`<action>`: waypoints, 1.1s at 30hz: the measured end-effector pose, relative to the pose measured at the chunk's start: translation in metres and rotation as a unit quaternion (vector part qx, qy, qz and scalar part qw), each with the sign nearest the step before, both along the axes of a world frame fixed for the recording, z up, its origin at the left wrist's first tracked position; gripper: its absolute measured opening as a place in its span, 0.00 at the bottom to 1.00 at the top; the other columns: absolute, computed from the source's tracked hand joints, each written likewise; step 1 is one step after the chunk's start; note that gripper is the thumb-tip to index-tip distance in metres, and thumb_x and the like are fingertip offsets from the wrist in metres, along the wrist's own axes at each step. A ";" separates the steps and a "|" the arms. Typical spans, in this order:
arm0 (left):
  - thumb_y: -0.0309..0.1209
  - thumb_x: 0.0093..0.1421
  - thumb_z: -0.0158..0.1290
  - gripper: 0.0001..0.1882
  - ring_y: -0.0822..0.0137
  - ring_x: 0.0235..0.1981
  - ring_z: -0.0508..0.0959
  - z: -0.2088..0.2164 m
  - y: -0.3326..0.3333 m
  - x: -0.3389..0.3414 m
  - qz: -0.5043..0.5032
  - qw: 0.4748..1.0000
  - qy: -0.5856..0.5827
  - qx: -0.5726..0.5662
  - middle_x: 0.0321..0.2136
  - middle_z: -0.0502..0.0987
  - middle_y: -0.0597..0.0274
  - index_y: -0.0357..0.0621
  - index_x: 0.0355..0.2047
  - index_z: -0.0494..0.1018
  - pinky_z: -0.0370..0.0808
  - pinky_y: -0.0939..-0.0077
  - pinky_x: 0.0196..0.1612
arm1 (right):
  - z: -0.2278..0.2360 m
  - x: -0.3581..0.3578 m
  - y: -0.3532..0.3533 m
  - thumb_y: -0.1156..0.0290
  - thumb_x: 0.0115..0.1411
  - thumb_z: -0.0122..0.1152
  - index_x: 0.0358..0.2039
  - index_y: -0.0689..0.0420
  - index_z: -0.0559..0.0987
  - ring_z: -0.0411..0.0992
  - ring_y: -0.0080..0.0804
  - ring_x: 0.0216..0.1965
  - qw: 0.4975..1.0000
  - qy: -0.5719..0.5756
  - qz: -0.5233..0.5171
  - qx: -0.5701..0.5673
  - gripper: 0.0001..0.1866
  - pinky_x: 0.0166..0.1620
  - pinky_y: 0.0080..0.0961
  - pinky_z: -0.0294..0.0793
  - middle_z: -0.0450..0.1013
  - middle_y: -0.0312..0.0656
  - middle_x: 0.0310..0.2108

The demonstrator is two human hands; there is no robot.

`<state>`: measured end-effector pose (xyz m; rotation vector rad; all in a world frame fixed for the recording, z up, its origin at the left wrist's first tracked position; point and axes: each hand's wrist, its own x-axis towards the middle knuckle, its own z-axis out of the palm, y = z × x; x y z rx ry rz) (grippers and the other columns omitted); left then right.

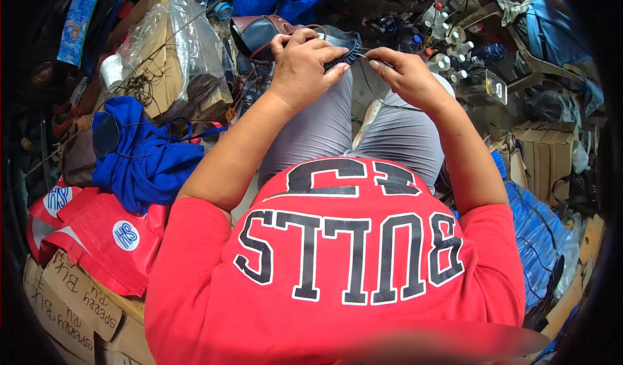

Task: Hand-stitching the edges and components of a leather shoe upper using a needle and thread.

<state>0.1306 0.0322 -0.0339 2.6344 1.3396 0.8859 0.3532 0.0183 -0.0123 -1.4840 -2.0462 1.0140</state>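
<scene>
A dark blue shoe (256,35) with brown trim and a brown lace lies across my knees, its opening toward the left. My left hand (302,69) grips it from above, with the thumb and fingers near the sole edge at the right end. Just right of that edge, my right hand (410,76) pinches a thin, pointed metal tool (361,55), like a needle or awl, with its tip at the shoe. The handle, if there is one, is hidden in my fingers. A dark thread (379,99) loops below my right hand over my grey trousers (305,128).
Several white-capped bottles (448,56) stand at the far right beside a chair frame (535,63). Plastic-covered cardboard (169,60) leans at the far left. Blue cloth (146,151) and a red bag (107,228) lie left. A cardboard box (548,154) and blue plastic (535,235) are right.
</scene>
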 end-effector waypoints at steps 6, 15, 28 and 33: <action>0.44 0.50 0.59 0.14 0.69 0.48 0.70 0.001 0.004 -0.004 -0.006 1.000 0.010 -0.007 0.36 0.79 0.73 0.59 0.37 0.80 0.52 0.60 0.50 | 0.004 -0.004 0.004 0.66 0.62 0.53 0.45 0.60 0.75 0.70 0.27 0.32 0.999 -0.032 0.001 0.005 0.14 0.39 0.24 0.70 0.75 0.43 0.32; 0.43 0.51 0.58 0.13 0.69 0.50 0.69 0.001 0.008 -0.006 -0.024 0.999 0.010 -0.026 0.36 0.80 0.73 0.58 0.37 0.81 0.51 0.59 0.53 | 0.010 -0.008 0.012 0.66 0.62 0.54 0.45 0.61 0.75 0.72 0.28 0.33 0.995 -0.093 0.028 -0.003 0.14 0.39 0.25 0.70 0.76 0.46 0.32; 0.47 0.49 0.60 0.21 0.62 0.44 0.74 0.006 0.041 -0.014 -0.043 0.997 -0.022 -0.068 0.32 0.78 0.64 0.51 0.41 0.77 0.60 0.65 0.47 | -0.024 -0.025 0.024 0.63 0.62 0.53 0.45 0.58 0.70 0.71 0.30 0.27 0.989 0.115 -0.094 -0.007 0.14 0.32 0.26 0.69 0.72 0.45 0.25; 0.48 0.51 0.58 0.22 0.54 0.29 0.78 0.016 0.061 0.020 -0.027 0.997 0.063 -0.023 0.25 0.78 0.54 0.46 0.37 0.69 0.67 0.63 0.37 | -0.034 -0.017 0.057 0.59 0.63 0.46 0.45 0.56 0.66 0.72 0.54 0.42 0.968 -0.132 -0.131 0.169 0.16 0.44 0.45 0.70 0.73 0.55 0.39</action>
